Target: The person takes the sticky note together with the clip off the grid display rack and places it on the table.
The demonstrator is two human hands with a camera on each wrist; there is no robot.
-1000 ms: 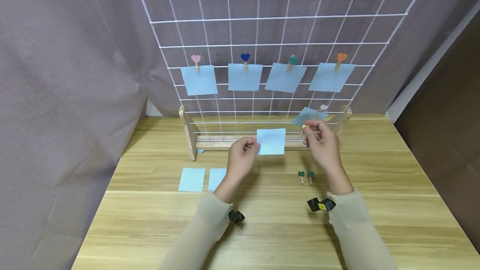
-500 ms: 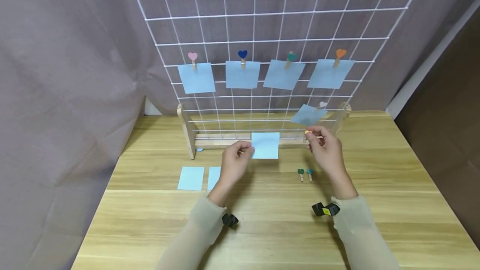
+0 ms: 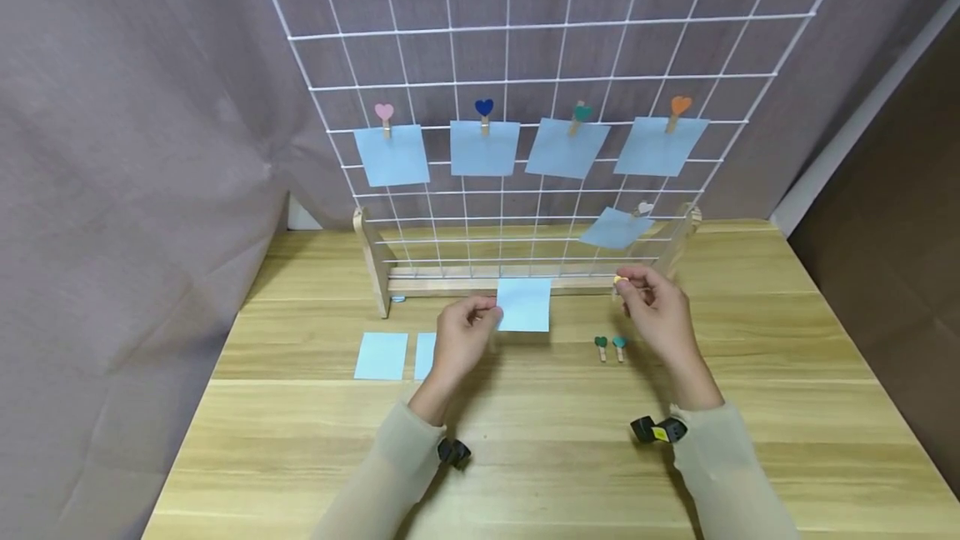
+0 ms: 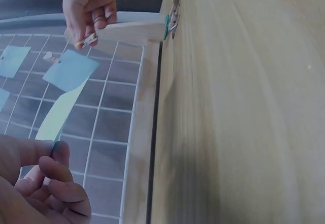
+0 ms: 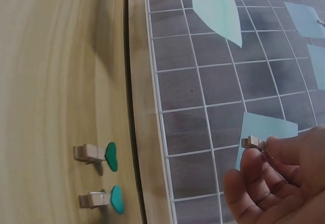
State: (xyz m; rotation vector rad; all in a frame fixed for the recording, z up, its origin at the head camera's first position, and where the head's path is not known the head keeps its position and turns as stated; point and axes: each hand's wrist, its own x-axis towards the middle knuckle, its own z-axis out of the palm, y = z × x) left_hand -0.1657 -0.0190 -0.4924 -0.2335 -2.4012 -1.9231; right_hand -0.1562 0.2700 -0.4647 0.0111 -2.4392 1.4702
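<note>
My left hand (image 3: 459, 338) pinches a light blue paper square (image 3: 523, 304) by its left edge, above the table in front of the white wire grid (image 3: 555, 90). The same paper (image 4: 60, 113) shows edge-on in the left wrist view, held by my left hand (image 4: 40, 178). My right hand (image 3: 654, 311) pinches a small wooden clip with a yellow heart (image 3: 619, 280), to the right of the paper; the clip (image 5: 254, 142) sits between the fingertips of my right hand (image 5: 274, 173). Two green-heart clips (image 3: 610, 347) lie on the table below that hand.
Several blue papers hang from heart clips on the grid, plus one tilted paper (image 3: 615, 228) lower right. Two blue squares (image 3: 381, 355) lie on the wooden table (image 3: 525, 457) at left. The grid stands in a wooden base (image 3: 375, 261). Grey cloth hangs behind.
Both hands have come down and slightly toward me, the paper and yellow-heart clip still held. The paper now hangs lower, in front of the grid's wooden base.
</note>
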